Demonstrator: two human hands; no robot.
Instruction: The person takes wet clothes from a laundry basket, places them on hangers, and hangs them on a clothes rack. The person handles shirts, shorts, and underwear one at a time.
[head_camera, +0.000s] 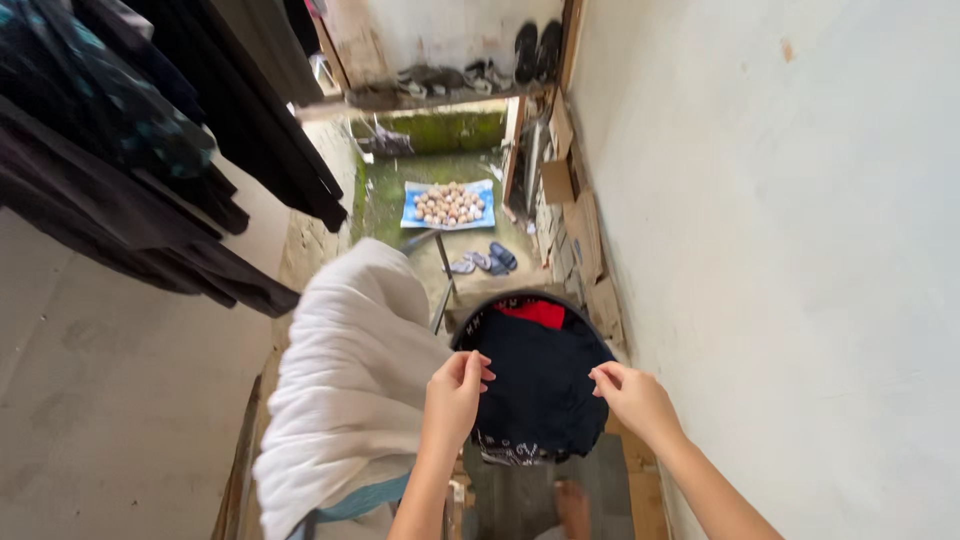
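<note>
— Hands first: what are they doing?

— Both are pinched narrow. The left hand (455, 388) grips the near left edge of a dark navy garment (540, 385), and the right hand (628, 392) grips its near right edge, so the cloth hangs spread between them over a narrow passage.

— Where does the garment sit otherwise?

— Its far part seems draped on a dark curved rim (530, 298), with a red piece (535, 312) showing at the far end. Whether the rim belongs to a basket or a chair back I cannot tell.

— What could go wrong?

— I judge the grip slight, fingertips only. A loose pinch on either side would let that corner drop toward the wet-looking, mossy floor (385, 190) below.

— Anything close by?

— A white towel (345, 380) hangs just left, touching or nearly touching the left wrist. An elbow swing could drag it off its rail. Black clothes (190, 140) hang further left, and a blue tray of eggs (449, 204) lies far off beside sandals (483, 262), well apart.
</note>
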